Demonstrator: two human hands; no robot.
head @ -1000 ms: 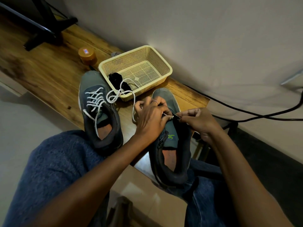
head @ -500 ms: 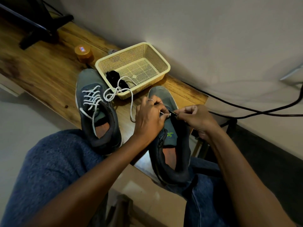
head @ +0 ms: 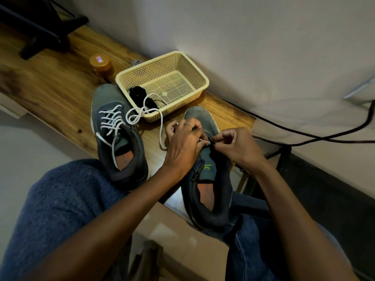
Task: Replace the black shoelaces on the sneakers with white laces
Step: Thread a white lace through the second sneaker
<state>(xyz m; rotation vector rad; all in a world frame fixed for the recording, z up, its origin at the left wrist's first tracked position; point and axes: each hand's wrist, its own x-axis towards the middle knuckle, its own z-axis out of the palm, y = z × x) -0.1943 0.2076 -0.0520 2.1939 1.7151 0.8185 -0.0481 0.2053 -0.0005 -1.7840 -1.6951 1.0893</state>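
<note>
While left sneaker [head: 118, 136] sat already laced white, left hand [head: 183, 145] pinched white lace [head: 161, 126] tip at right sneaker [head: 209, 179] eyelet; right hand [head: 236, 148] pinched eyelet edge to steady it, prob. Black laces [head: 140, 96] lay in basket [head: 203, 78], out of the way.

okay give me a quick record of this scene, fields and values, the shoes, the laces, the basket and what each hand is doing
left sneaker: on the wooden bench, laced in white
right sneaker: heel over the bench edge, eyelets in view unlaced
white lace: loose, trails from the basket to the hands
basket: cream mesh, holds a black lace bundle
left hand: pinches the white lace tip at the right sneaker
right hand: pinches the sneaker's eyelet edge
jar: amber, behind the left sneaker
</note>
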